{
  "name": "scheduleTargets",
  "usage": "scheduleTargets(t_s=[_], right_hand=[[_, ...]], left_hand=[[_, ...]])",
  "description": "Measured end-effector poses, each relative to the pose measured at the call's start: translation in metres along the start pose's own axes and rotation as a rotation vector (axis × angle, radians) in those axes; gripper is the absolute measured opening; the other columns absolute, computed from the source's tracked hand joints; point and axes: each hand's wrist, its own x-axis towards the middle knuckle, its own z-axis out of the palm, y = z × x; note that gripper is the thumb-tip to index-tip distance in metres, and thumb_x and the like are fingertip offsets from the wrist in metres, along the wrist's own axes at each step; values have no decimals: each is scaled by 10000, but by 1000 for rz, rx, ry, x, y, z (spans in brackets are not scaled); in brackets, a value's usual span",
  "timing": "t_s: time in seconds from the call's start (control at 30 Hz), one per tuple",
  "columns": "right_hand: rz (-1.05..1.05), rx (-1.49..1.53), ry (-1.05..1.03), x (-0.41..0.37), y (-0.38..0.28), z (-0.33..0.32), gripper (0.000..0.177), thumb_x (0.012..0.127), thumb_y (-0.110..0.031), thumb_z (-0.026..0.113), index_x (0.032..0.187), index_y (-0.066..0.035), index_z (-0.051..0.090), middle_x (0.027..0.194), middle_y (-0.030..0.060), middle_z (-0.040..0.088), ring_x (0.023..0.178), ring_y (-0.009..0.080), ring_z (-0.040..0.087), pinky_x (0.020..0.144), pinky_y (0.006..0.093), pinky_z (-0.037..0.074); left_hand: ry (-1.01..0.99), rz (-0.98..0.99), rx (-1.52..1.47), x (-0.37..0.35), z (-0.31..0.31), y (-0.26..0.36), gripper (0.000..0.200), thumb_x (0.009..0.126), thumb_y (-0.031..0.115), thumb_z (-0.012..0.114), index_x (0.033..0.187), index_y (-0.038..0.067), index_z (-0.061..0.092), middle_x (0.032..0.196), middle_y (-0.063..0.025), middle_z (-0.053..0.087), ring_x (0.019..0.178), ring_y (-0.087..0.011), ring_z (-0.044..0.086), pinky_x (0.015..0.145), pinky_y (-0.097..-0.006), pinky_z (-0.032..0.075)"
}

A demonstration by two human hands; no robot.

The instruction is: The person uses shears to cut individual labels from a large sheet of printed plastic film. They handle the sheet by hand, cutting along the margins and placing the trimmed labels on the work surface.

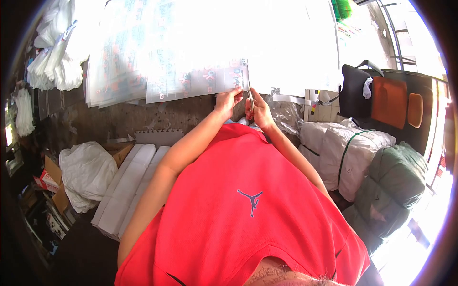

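Note:
A translucent sheet point(191, 82) printed with rows of red and blue marks lies on the bright white table point(296, 47), its near edge toward me. My left hand point(228, 103) pinches that near edge by its right corner. Just to the right, my right hand point(258, 109) is closed round the handles of scissors point(250, 97). The scissors point away from me along the sheet's right edge. Glare washes out much of the sheet and the table. More printed sheets point(107, 90) lie at the left.
White wrapped bundles point(341, 152) and a green bundle point(389, 186) are at the right, below a black bag point(355, 90) and an orange seat back point(389, 102). Long white boxes point(126, 188) and a white sack point(88, 174) are at lower left. Plastic bags point(59, 57) hang at upper left.

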Motion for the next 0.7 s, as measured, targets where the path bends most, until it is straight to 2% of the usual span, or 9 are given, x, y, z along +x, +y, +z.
scheduleTargets(t_s=[0.03, 0.1, 0.23, 0.33, 0.4, 0.57, 0.63, 0.7], right_hand=[[1, -5, -2, 1, -2, 0, 639, 959, -93, 496, 1519, -39, 193, 805, 31, 524, 613, 119, 506, 536, 271, 442], [24, -4, -21, 2, -3, -1, 635, 945, 1, 397, 1529, -52, 154, 848, 44, 544, 595, 114, 500, 528, 276, 443], [-15, -91, 13, 12, -6, -2, 603, 949, -21, 406, 1517, -43, 205, 807, 34, 537, 559, 117, 481, 518, 282, 454], [-8, -80, 2, 14, -13, -2, 601, 952, -20, 409, 1517, -43, 205, 812, 29, 534, 559, 116, 474, 520, 283, 455], [-1, -59, 12, 13, -16, 1, 600, 956, -28, 415, 1517, -42, 204, 801, 29, 531, 558, 114, 471, 520, 282, 453], [3, -12, 20, 19, -17, 1, 601, 962, -30, 419, 1520, -50, 196, 793, 34, 527, 576, 110, 473, 521, 273, 443], [-18, -184, 29, 27, -20, -2, 602, 970, -41, 426, 1522, -52, 185, 787, 38, 526, 588, 108, 478, 520, 263, 435], [-24, -169, 21, 33, -19, -4, 596, 974, -49, 430, 1520, -50, 191, 790, 38, 529, 589, 107, 485, 516, 260, 434]], left_hand=[[0, 1, -5, 0, 0, 0, 155, 849, 123, 728, 937, 3, 684, 887, -72, 691, 797, -142, 652, 702, -253, 531], [-10, -8, 37, 0, -2, 0, 155, 877, 119, 695, 1000, 32, 662, 948, -74, 671, 873, -159, 630, 767, -291, 518], [-34, -23, 25, -2, -6, 1, 151, 878, 119, 695, 990, 22, 662, 950, -75, 669, 874, -160, 627, 766, -293, 519], [-31, -25, -30, -5, -5, 1, 142, 844, 109, 729, 930, 3, 689, 905, -79, 695, 810, -144, 650, 707, -252, 524], [-41, -42, 0, -7, -3, 4, 155, 872, 117, 699, 983, 14, 664, 957, -75, 671, 875, -159, 627, 768, -292, 523], [-48, -49, 3, -13, 1, 12, 136, 881, 109, 681, 981, 16, 671, 953, -72, 672, 861, -152, 627, 778, -289, 526], [-72, -58, 8, -17, 0, 12, 129, 886, 106, 673, 982, 20, 673, 950, -70, 672, 852, -149, 627, 781, -288, 527], [-62, -60, -12, -21, 2, 10, 125, 892, 101, 660, 989, 24, 673, 944, -65, 672, 840, -143, 628, 785, -282, 528]])
